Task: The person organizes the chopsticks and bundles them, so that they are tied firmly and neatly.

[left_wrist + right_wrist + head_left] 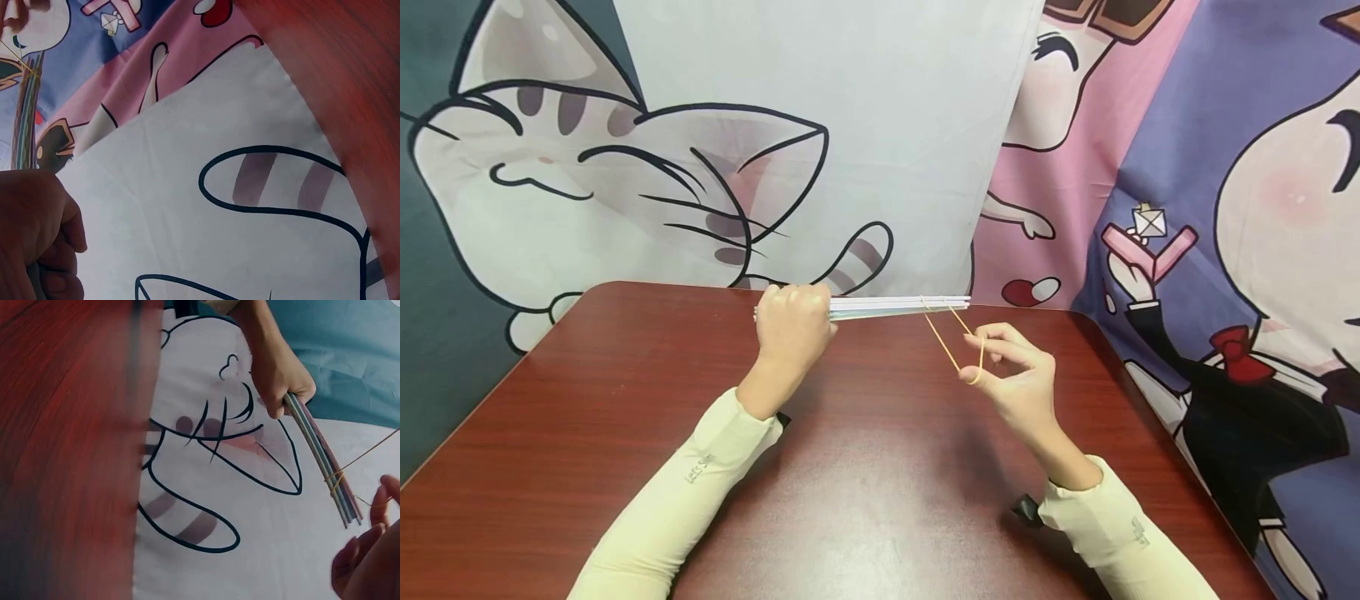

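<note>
My left hand [793, 323] grips a bundle of thin, straight, straw-like sticks [880, 307] in a fist, over the far part of the table. The sticks lie nearly level and point right; in the right wrist view the bundle [317, 450] shows grey and reddish colours. A yellow rubber band [942, 342] wraps the bundle near its free end. From there it stretches down to my right hand [1022, 371], looped over the thumb and a finger, which hold it taut and spread apart. The left fist hides the other part of the sticks.
Below both hands lies a reddish-brown table [865, 500] with rounded far corners. Cloth backdrops with a cartoon cat [625, 183] and other figures hang close behind its far edge. A small black piece [1027, 510] sits at the right sleeve cuff.
</note>
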`<action>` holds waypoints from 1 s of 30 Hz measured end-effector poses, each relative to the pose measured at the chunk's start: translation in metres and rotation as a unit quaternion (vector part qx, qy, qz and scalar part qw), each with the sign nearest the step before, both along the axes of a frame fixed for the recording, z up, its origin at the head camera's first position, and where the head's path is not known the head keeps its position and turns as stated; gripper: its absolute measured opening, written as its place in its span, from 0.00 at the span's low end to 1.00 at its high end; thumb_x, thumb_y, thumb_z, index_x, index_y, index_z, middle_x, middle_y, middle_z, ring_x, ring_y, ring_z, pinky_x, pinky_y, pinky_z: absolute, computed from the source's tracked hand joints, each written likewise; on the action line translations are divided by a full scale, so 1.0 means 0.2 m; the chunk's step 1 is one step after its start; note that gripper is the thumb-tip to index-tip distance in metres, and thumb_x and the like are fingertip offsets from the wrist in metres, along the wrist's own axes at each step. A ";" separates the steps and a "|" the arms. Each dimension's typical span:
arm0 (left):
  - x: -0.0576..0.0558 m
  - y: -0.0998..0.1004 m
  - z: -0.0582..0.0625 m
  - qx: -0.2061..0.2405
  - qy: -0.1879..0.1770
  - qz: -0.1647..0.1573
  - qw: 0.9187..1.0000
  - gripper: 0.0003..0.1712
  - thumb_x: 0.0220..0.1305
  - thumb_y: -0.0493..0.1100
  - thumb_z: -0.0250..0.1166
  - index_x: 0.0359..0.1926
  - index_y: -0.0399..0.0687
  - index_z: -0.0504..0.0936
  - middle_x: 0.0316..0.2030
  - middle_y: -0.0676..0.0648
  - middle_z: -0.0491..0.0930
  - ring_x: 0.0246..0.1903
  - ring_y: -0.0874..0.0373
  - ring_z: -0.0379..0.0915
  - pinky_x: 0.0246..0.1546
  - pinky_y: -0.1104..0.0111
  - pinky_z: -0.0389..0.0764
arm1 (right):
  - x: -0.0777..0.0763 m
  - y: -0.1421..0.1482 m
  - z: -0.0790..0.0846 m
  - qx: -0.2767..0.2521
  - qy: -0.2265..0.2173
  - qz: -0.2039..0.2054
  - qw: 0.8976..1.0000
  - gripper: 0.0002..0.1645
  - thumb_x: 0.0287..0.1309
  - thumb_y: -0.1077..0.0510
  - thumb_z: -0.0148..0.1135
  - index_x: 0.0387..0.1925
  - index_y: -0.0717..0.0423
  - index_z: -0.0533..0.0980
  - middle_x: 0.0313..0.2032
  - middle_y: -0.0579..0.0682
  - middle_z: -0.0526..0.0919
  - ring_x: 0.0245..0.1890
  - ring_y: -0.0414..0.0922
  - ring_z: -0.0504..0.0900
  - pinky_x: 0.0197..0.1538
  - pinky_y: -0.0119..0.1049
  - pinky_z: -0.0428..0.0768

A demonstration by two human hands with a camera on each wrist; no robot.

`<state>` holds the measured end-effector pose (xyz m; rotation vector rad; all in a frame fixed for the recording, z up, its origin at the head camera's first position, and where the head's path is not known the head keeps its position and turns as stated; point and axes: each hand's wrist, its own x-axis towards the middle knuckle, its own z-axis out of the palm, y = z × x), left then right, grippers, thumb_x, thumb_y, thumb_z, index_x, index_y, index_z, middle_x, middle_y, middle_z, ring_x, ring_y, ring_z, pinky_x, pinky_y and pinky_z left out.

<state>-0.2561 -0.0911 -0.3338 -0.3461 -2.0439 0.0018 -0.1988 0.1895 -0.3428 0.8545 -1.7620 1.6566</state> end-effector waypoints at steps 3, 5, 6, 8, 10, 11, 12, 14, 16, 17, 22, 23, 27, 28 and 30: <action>0.00 0.00 0.00 -0.001 0.011 -0.002 1.000 0.18 0.25 0.32 0.67 0.11 0.48 0.63 0.06 0.49 0.62 0.08 0.51 0.64 0.13 0.63 0.59 | 0.01 0.01 0.02 -0.032 -0.080 0.011 0.996 0.20 0.44 0.66 0.78 0.39 0.74 0.83 0.36 0.53 0.82 0.31 0.42 0.70 0.30 0.26 0.69; 0.00 0.00 0.00 0.001 0.021 -0.004 1.000 0.18 0.25 0.31 0.66 0.11 0.48 0.63 0.06 0.49 0.61 0.07 0.51 0.63 0.13 0.63 0.58 | 0.01 0.01 0.03 -0.035 -0.123 0.006 0.992 0.15 0.46 0.69 0.75 0.40 0.68 0.84 0.35 0.50 0.85 0.27 0.39 0.72 0.29 0.26 0.71; 0.01 0.00 0.00 0.001 0.024 -0.005 1.000 0.18 0.25 0.31 0.66 0.11 0.48 0.63 0.06 0.49 0.61 0.07 0.51 0.63 0.13 0.63 0.58 | 0.01 0.01 0.04 -0.038 -0.145 0.008 0.989 0.14 0.48 0.70 0.73 0.40 0.65 0.85 0.36 0.49 0.86 0.26 0.38 0.73 0.28 0.25 0.72; 0.01 0.00 0.00 0.003 0.029 -0.006 1.000 0.17 0.25 0.31 0.65 0.11 0.48 0.63 0.06 0.49 0.61 0.08 0.51 0.63 0.13 0.63 0.58 | 0.01 0.00 0.05 -0.058 -0.194 0.031 0.979 0.14 0.51 0.67 0.72 0.42 0.60 0.85 0.37 0.47 0.87 0.26 0.36 0.75 0.25 0.25 0.74; 0.02 0.00 0.01 0.005 0.031 -0.008 0.999 0.16 0.26 0.31 0.64 0.11 0.48 0.63 0.07 0.49 0.62 0.08 0.50 0.64 0.13 0.63 0.58 | 0.01 0.00 0.07 -0.086 -0.240 0.065 0.965 0.16 0.53 0.62 0.73 0.46 0.57 0.84 0.40 0.47 0.86 0.28 0.36 0.75 0.23 0.25 0.76; 0.02 0.00 0.01 0.004 0.032 -0.010 0.999 0.16 0.26 0.31 0.63 0.11 0.49 0.63 0.07 0.49 0.62 0.08 0.50 0.64 0.13 0.62 0.59 | 0.02 0.00 0.07 -0.102 -0.259 0.084 0.957 0.18 0.54 0.60 0.73 0.47 0.58 0.83 0.40 0.48 0.85 0.29 0.36 0.75 0.23 0.26 0.77; 0.02 0.00 0.01 0.004 0.033 -0.011 0.999 0.15 0.26 0.31 0.62 0.11 0.49 0.63 0.07 0.49 0.62 0.08 0.50 0.64 0.13 0.62 0.59 | 0.02 0.00 0.08 -0.117 -0.276 0.102 0.948 0.19 0.55 0.59 0.72 0.49 0.58 0.82 0.42 0.49 0.84 0.30 0.36 0.75 0.22 0.26 0.77; 0.03 0.00 0.01 0.008 0.038 -0.015 0.999 0.15 0.25 0.31 0.61 0.11 0.49 0.63 0.06 0.49 0.62 0.08 0.50 0.64 0.14 0.62 0.59 | 0.02 0.00 0.09 -0.140 -0.301 0.131 0.934 0.20 0.57 0.58 0.71 0.51 0.58 0.80 0.43 0.49 0.81 0.29 0.37 0.73 0.22 0.26 0.77; 0.03 0.00 0.00 0.012 0.044 -0.020 0.999 0.14 0.24 0.31 0.60 0.11 0.49 0.62 0.06 0.49 0.62 0.08 0.50 0.64 0.14 0.62 0.60 | 0.01 0.00 0.10 -0.147 -0.318 0.145 0.925 0.19 0.59 0.56 0.69 0.51 0.58 0.79 0.41 0.48 0.80 0.27 0.37 0.70 0.22 0.27 0.76; 0.03 0.00 0.00 0.014 0.048 -0.025 0.998 0.14 0.23 0.32 0.60 0.11 0.49 0.62 0.06 0.49 0.62 0.09 0.50 0.64 0.14 0.61 0.60 | 0.00 0.00 0.10 -0.150 -0.325 0.150 0.922 0.18 0.61 0.57 0.68 0.51 0.58 0.79 0.41 0.48 0.80 0.26 0.37 0.70 0.22 0.27 0.76; 0.02 0.01 0.00 0.008 0.065 -0.060 0.996 0.15 0.25 0.32 0.63 0.11 0.49 0.63 0.07 0.49 0.63 0.10 0.49 0.66 0.15 0.60 0.64 | -0.03 0.02 0.11 -0.143 -0.347 0.174 0.911 0.19 0.63 0.54 0.66 0.52 0.58 0.79 0.41 0.47 0.84 0.28 0.38 0.72 0.23 0.27 0.75; 0.02 0.01 0.01 0.003 0.069 -0.066 0.995 0.15 0.26 0.33 0.63 0.11 0.48 0.63 0.08 0.49 0.64 0.10 0.49 0.67 0.15 0.60 0.64 | -0.04 0.02 0.11 -0.139 -0.345 0.178 0.911 0.20 0.62 0.54 0.66 0.53 0.58 0.79 0.42 0.47 0.85 0.28 0.38 0.74 0.24 0.27 0.75; 0.02 0.02 0.01 -0.010 0.081 -0.074 0.994 0.15 0.29 0.33 0.63 0.12 0.48 0.63 0.08 0.49 0.65 0.11 0.49 0.67 0.15 0.61 0.63 | -0.08 0.02 0.13 -0.112 -0.335 0.187 0.917 0.23 0.59 0.52 0.69 0.54 0.56 0.80 0.41 0.48 0.86 0.29 0.38 0.76 0.28 0.27 0.71; 0.02 0.02 0.01 -0.011 0.084 -0.074 0.994 0.15 0.30 0.33 0.63 0.12 0.48 0.63 0.08 0.48 0.65 0.11 0.49 0.67 0.14 0.61 0.62 | -0.09 0.01 0.13 -0.105 -0.334 0.188 0.918 0.22 0.58 0.52 0.70 0.53 0.56 0.80 0.39 0.48 0.86 0.30 0.38 0.77 0.28 0.27 0.70; 0.02 0.02 0.01 -0.014 0.087 -0.075 0.993 0.15 0.30 0.33 0.63 0.12 0.47 0.63 0.09 0.48 0.64 0.11 0.49 0.67 0.14 0.61 0.62 | -0.11 0.00 0.14 -0.092 -0.337 0.187 0.918 0.22 0.56 0.54 0.72 0.52 0.56 0.81 0.39 0.48 0.85 0.30 0.38 0.77 0.29 0.28 0.68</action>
